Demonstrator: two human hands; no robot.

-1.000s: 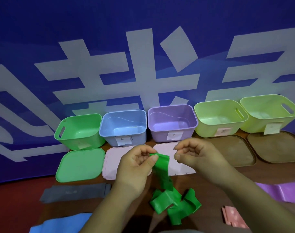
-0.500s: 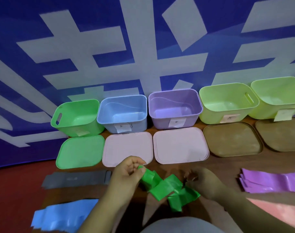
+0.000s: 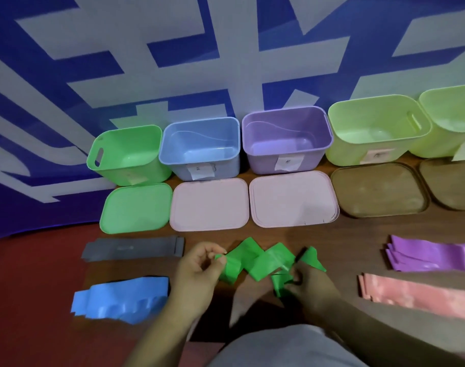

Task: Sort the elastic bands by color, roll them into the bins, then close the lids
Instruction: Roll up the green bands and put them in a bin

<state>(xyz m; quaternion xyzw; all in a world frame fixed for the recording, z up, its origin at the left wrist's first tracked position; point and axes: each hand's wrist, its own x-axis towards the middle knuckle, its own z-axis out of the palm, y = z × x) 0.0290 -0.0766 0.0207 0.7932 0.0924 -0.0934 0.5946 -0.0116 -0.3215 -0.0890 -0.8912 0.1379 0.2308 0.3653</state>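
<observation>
Head view: left hand [image 3: 199, 268] and right hand [image 3: 309, 280] low over table, each pinching crumpled green band [image 3: 255, 260].

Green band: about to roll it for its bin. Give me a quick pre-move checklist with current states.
1. Left hand grips one end of the green band: ok.
2. Right hand grips the other end: ok.
3. Band flat and untwisted: not ok, it zigzags in folds.
4. Green bin open and empty: ok.
5. Green lid off, lying in front of the bin: ok.
6. Other bands clear of the hands, grey band and blue band included: ok.
</observation>
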